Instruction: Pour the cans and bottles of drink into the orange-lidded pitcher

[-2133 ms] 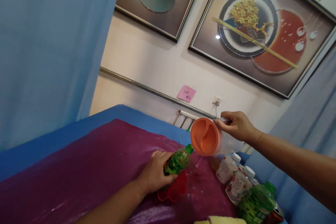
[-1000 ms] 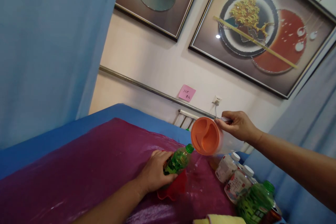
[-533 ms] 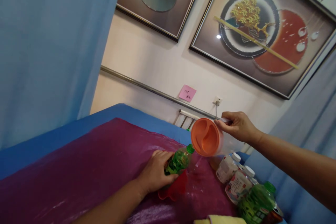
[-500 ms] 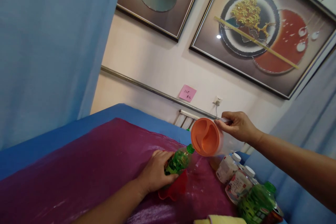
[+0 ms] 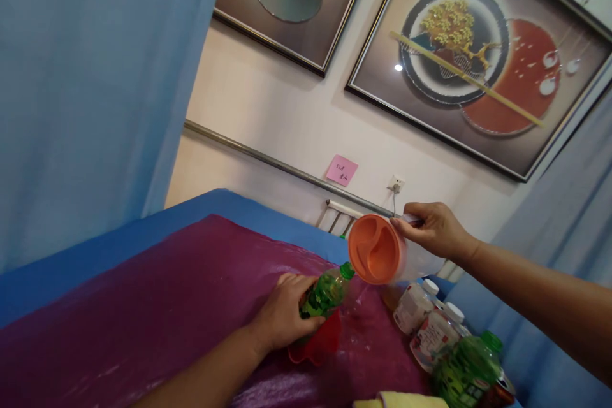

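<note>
My left hand (image 5: 283, 313) is closed around a small green-labelled plastic bottle (image 5: 327, 293) with its green cap on. The bottle leans to the upper right, above a red wavy-edged dish (image 5: 315, 347). In the fingers of my right hand (image 5: 436, 231) is the handle of a clear pitcher (image 5: 417, 261), which is tipped on its side. Its orange lid (image 5: 373, 250) faces me and is close to the bottle's cap. Whether the two touch, I cannot tell. Wet, shiny patches show on the purple sheet (image 5: 157, 306) below the lid.
Two white-capped bottles (image 5: 415, 306), a larger green bottle (image 5: 466, 363) and a can (image 5: 502, 389) stand at the right. A folded yellow cloth (image 5: 406, 400) lies at the front edge. Blue curtains (image 5: 86, 89) hang on both sides; a metal rail (image 5: 258, 154) runs along the wall.
</note>
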Motion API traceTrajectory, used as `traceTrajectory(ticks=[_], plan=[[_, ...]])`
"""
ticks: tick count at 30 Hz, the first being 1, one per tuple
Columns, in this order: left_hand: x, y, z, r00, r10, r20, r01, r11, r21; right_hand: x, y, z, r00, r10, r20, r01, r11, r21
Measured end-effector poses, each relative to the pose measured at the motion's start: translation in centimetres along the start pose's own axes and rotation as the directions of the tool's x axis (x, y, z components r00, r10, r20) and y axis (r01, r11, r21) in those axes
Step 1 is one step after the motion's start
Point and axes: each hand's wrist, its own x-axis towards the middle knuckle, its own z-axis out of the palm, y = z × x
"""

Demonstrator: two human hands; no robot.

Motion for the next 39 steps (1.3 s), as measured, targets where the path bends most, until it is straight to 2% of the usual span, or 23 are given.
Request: traceTrajectory(ticks=[25, 39], plan=[[-0.02, 0.1, -0.08, 1.0, -0.012, 0.024, 0.012, 1.0, 0.007, -0.04, -0.09, -0.13, 1.0, 0.0, 0.019, 0.0, 1.0, -0.014], [-0.07, 0.3, -0.06, 1.0, -0.001, 0.002, 0.001, 1.0, 0.008, 0.04, -0.47, -0.26, 1.0, -0.029, 0.003, 0.029, 0.999, -0.03]])
